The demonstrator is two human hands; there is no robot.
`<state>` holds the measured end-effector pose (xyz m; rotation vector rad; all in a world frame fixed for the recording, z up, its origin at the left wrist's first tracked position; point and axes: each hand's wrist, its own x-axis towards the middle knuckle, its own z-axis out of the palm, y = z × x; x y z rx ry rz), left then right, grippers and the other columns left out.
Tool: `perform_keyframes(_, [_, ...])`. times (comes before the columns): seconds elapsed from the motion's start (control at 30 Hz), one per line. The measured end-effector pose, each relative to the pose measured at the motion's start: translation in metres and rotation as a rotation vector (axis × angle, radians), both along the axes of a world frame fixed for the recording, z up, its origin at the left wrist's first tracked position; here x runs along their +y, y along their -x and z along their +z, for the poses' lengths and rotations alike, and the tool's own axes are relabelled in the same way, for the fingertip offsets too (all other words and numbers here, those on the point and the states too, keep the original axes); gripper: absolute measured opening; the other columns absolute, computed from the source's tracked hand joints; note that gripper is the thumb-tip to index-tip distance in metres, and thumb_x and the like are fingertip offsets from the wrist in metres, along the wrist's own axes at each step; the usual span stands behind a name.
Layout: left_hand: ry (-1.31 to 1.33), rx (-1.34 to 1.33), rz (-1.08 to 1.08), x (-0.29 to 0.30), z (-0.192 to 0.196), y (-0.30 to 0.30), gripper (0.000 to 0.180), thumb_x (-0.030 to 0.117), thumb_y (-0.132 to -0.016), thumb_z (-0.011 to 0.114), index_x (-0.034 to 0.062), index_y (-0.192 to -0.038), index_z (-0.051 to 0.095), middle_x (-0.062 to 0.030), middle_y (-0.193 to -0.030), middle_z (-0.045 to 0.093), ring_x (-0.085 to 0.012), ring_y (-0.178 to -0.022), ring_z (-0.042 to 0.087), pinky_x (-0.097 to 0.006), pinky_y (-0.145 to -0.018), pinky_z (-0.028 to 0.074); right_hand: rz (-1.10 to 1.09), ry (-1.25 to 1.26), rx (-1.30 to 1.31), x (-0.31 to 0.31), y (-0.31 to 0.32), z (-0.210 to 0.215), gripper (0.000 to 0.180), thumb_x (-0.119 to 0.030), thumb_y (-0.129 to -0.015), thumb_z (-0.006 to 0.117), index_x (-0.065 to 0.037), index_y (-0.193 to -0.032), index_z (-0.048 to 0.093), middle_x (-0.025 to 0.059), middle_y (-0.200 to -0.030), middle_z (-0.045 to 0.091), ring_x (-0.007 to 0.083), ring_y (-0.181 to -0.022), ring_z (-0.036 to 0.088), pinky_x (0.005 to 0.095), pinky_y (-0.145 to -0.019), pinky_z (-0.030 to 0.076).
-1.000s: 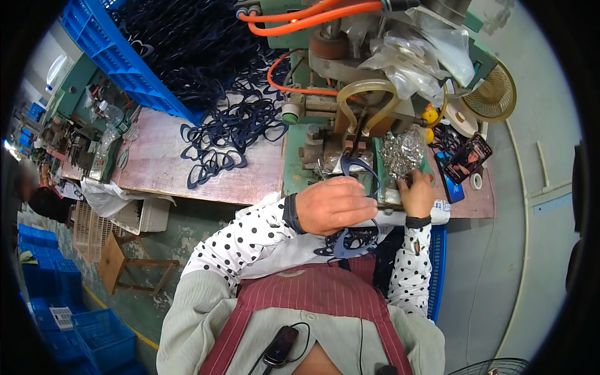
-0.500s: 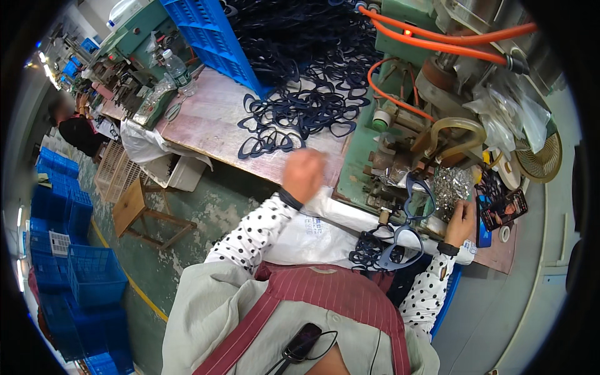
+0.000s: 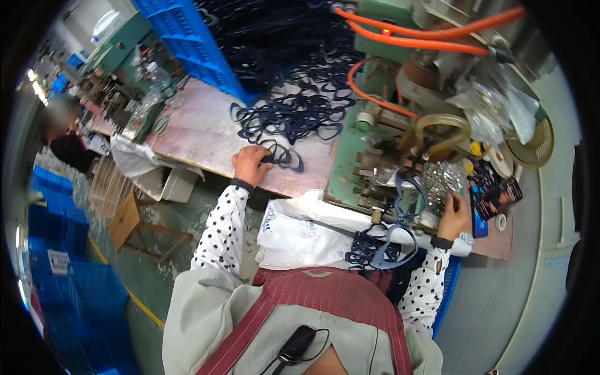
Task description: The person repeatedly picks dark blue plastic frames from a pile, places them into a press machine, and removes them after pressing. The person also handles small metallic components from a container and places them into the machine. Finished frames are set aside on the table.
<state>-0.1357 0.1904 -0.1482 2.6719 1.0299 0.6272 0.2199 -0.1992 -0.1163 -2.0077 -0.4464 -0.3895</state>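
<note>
- A dark blue rubbery loop (image 3: 284, 156) lies on the pinkish worn surface (image 3: 200, 134), pinched by the left hand (image 3: 250, 164).
- At its 12 o'clock, a heap of matching dark loops (image 3: 294, 115).
- At 3 o'clock, the green metal machine (image 3: 369, 156).
- Beyond it, the right hand (image 3: 454, 215), fingers curled, touches a pile of shiny metal bits (image 3: 440, 181).

Dark blue loop strap (image 3: 284, 156), flat on pink bench top (image 3: 200, 134)
</note>
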Motion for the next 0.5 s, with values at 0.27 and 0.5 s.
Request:
perform_keyframes(0.27, [0.413,-0.832,-0.124,-0.024,0.037,-0.072,0.009,0.010,-0.084,0.068,0.0037,-0.088,0.063,-0.0094,-0.107,0.065,-0.0232,-0.097,0.059,-0.032,-0.088,0.044,0.357,-0.298,0.280,0.040,0.060,0.100,0.015,0.000,-0.084,0.066,0.001,-0.097,0.071,0.0031,-0.088,0.069,0.0081,-0.077,0.059,0.0205,-0.068,0.046])
perform_keyframes(0.5, [0.192,-0.621,0.078,-0.019,-0.002,-0.108,0.022,0.022,-0.093,0.061,0.0004,-0.094,0.062,-0.0162,-0.083,0.064,-0.0304,-0.076,0.062,-0.036,-0.069,0.048,0.554,-0.203,0.347,0.068,0.102,0.137,0.024,-0.003,-0.075,0.072,-0.002,-0.100,0.069,0.0005,-0.082,0.068,0.0015,-0.057,0.037,0.0206,-0.051,0.032])
